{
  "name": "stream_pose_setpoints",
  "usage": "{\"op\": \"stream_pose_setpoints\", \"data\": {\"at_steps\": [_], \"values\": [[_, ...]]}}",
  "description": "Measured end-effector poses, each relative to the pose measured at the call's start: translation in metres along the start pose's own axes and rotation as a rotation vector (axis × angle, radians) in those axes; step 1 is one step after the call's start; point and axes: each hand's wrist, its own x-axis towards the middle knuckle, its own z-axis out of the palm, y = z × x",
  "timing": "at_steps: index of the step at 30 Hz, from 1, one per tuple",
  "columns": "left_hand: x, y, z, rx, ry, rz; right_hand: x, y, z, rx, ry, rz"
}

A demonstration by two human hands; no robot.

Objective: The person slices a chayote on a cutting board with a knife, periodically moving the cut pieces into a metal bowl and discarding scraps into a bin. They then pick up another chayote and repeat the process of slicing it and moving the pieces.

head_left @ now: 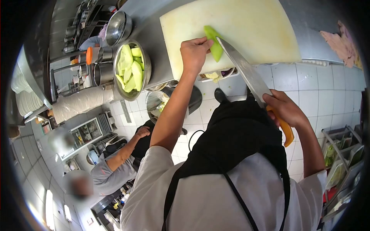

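On the white cutting board (254,27) lies a long, pale green peeled wedge (214,44), pointed at its near end. My left hand (193,56) pinches the wedge's left edge, thumb and fingers drawn together. In my right hand (284,107) is a large kitchen knife (246,71), gripped by its yellow-orange handle. The blade slants up and left across the board's near edge, its tip right at the wedge's right side. Left of the board, a steel bowl (148,73) holds several similar pale green pieces (129,67).
Another steel bowl (118,28) stands farther back. A pinkish cloth (341,44) lies on the right of the counter. Below the board are a container of scraps (221,75) and a lined bin (154,102). Stacked plates (75,106) and a person in grey (115,165) are at left.
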Motion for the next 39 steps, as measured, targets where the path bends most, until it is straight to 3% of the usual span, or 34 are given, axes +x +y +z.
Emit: {"op": "stream_pose_setpoints", "data": {"at_steps": [19,29,31,39], "values": [[0.004,0.003,0.000,-0.143,0.031,-0.085,0.024,-0.008,-0.004,0.140,-0.111,0.026],[-0.005,0.008,0.003,0.027,0.038,-0.070,0.036,0.001,-0.011,0.353,-0.212,0.002],[-0.009,0.010,0.005,0.088,0.046,-0.042,0.037,0.003,-0.008,0.305,-0.180,-0.020],[-0.001,0.002,-0.006,-0.167,0.072,-0.065,0.029,-0.007,-0.005,0.131,-0.108,-0.052]]}}
